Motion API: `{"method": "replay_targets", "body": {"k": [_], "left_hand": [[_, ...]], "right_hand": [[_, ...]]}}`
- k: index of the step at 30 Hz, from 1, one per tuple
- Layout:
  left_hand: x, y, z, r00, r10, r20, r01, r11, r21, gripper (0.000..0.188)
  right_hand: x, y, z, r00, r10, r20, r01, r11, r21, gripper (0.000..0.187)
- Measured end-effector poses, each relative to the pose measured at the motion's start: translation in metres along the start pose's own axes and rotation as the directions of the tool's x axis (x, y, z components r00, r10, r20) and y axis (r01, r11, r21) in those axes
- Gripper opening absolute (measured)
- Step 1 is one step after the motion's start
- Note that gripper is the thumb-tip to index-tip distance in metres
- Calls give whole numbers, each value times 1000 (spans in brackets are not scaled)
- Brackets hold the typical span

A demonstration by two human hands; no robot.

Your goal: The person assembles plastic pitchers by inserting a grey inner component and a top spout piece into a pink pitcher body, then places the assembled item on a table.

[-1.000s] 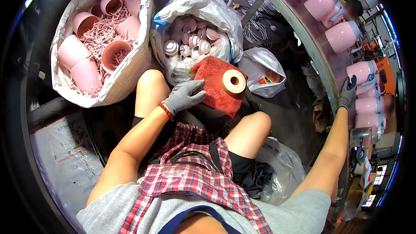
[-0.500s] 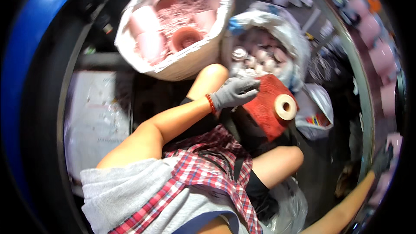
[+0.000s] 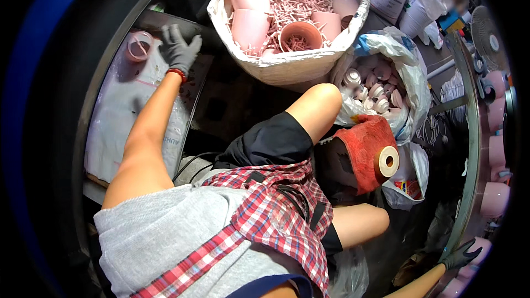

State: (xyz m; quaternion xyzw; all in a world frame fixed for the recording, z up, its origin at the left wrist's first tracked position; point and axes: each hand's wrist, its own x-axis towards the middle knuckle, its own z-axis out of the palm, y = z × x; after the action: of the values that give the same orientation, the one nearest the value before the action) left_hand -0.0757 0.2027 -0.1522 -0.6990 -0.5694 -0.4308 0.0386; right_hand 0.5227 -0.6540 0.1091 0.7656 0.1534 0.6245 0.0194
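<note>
My left hand (image 3: 180, 49), in a grey glove with a red bead bracelet at the wrist, is raised with its fingers spread and holds nothing. Beside it, a pink plastic cup (image 3: 139, 46) with a thin strip of plastic across its mouth rests on a plastic-covered surface (image 3: 118, 127). At the far lower right, my right hand (image 3: 461, 256), also gloved, reaches over a row of pink cups. Its thumb and fingers are stretched apart against one pink cup (image 3: 481, 247); no closed grip shows.
Ahead stands a large white sack (image 3: 287, 69) with pink cups and thin pink plastic scraps. A smaller bag (image 3: 417, 85) of white and pink pieces adjoins it. A red cloth (image 3: 361, 152) and a tape roll (image 3: 388, 161) lie near my knees. A metal rail (image 3: 473, 132) borders the cups.
My left hand has swung from near the red cloth out to the left, beside a pink cup now visible there. The whole view has shifted. My right hand stays by the row of cups.
</note>
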Motion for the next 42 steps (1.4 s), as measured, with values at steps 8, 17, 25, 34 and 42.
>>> {"method": "replay_targets", "body": {"k": [8,17,25,34,42], "left_hand": [[-17,-180,-3,497,-499,710,264,866,425,98],[-61,-128,5,719,-465,517,344,884,316,111],[11,-112,74,679,-99,727,-66,979,195,100],[23,-162,145,563,-127,816,-470,763,443,56],[75,-168,32,786,-356,506,484,863,-145,45]], "right_hand": [[-26,-113,12,874,-464,146,441,882,166,35],[0,-225,-25,882,-324,341,22,753,657,38],[-3,-296,-72,808,-355,470,-71,734,676,41],[-16,-307,-85,803,-368,468,-106,684,721,35],[-50,-325,-91,753,-241,612,-537,312,784,26]]}}
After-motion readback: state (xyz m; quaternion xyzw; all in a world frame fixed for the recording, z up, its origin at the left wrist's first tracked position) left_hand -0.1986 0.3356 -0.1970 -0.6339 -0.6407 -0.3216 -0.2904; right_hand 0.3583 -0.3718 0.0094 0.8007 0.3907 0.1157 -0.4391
